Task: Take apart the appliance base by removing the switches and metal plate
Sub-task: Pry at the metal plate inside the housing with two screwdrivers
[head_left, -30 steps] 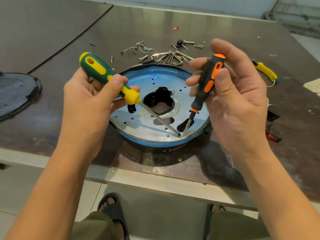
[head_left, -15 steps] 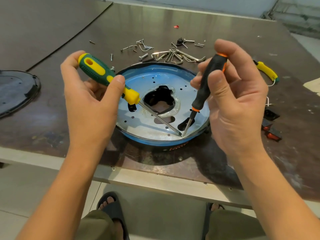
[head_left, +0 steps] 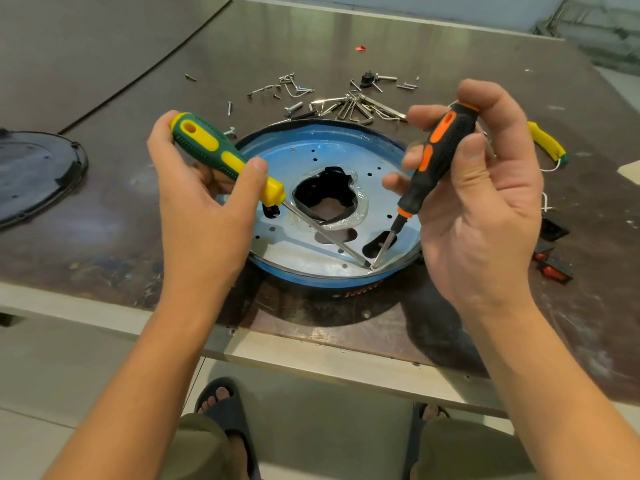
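Observation:
The round blue appliance base [head_left: 311,275] lies on the table with its shiny metal plate [head_left: 304,251] facing up, a ragged black hole in the middle. My left hand [head_left: 204,216] grips a green-and-yellow screwdriver [head_left: 221,155]. My right hand [head_left: 481,209] grips a black-and-orange screwdriver [head_left: 436,161]. Both tips meet at the plate's near right edge, close to the blue rim. Red-and-black switches [head_left: 554,268] lie loose on the table to the right of my right hand.
Loose screws, bolts and hex keys [head_left: 346,105] are scattered behind the base. A yellow-handled tool [head_left: 547,143] lies far right. A dark round cover [head_left: 34,174] sits at the left. The table's front edge [head_left: 311,358] runs just below the base.
Both hands shifted slightly on their handles and my left hand loosened its fingers around the green screwdriver. The two tips stay at the same spot on the plate's near edge.

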